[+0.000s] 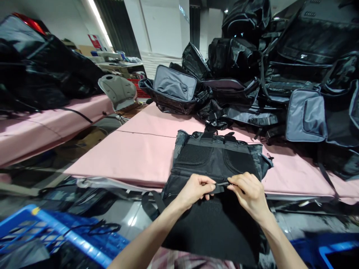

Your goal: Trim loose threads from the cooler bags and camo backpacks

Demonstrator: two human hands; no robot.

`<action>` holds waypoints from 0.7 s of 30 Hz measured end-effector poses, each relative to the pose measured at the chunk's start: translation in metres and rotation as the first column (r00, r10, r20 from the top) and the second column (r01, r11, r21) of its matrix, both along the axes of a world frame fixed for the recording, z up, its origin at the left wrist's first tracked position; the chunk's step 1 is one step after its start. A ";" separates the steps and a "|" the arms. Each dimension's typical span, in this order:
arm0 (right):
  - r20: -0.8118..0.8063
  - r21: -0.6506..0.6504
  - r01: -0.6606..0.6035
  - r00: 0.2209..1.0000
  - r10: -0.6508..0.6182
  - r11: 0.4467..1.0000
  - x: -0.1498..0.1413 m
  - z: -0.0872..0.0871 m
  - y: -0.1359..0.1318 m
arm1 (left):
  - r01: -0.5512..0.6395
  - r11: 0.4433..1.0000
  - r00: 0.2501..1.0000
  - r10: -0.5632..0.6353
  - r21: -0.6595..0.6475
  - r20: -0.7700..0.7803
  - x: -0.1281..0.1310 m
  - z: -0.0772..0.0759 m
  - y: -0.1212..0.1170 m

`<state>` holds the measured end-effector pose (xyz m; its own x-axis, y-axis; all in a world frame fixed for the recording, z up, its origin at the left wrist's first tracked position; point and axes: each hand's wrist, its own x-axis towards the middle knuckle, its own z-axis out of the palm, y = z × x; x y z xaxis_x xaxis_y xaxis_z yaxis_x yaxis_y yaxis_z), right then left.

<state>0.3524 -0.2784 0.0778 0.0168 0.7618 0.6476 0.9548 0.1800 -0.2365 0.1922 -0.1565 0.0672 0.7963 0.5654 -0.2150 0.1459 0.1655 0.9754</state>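
A black backpack (202, 164) lies with its mesh-padded back panel facing up, partly on the pink table and hanging over the front edge towards me. Above it, my left hand (198, 188) pinches a short dark strap piece (218, 188) between thumb and fingers. My right hand (248, 190) grips the other end of this strap, so it spans the small gap between both hands. Whether a buckle sits in the strap is too small to tell. A loose shoulder strap (153, 205) curls at the backpack's left side.
Several black bags with grey linings pile up at the back right, among them an open bag (174, 87). More dark bags (50, 71) heap on the left pink table (56, 127). A blue crate (67, 233) stands at lower left, and a grey chair (119, 91) beyond.
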 end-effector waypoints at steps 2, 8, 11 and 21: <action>-0.074 -0.011 0.000 0.997 -0.001 1.000 0.002 -0.002 -0.001 | 0.007 1.000 1.000 -0.007 -0.021 -0.002 -0.001 0.000 0.000; -0.034 0.002 -0.005 0.999 0.005 1.000 0.000 0.002 -0.006 | 0.010 1.000 1.000 -0.010 -0.015 -0.015 -0.001 0.004 -0.001; 0.016 -0.033 -0.006 1.000 0.007 0.999 0.001 0.006 -0.008 | 0.044 0.998 0.999 -0.043 0.039 -0.034 0.000 0.009 0.000; -0.761 -0.221 -0.045 0.633 -0.143 0.974 -0.012 -0.016 -0.003 | 0.053 0.998 0.998 -0.052 0.033 -0.024 -0.001 0.004 -0.009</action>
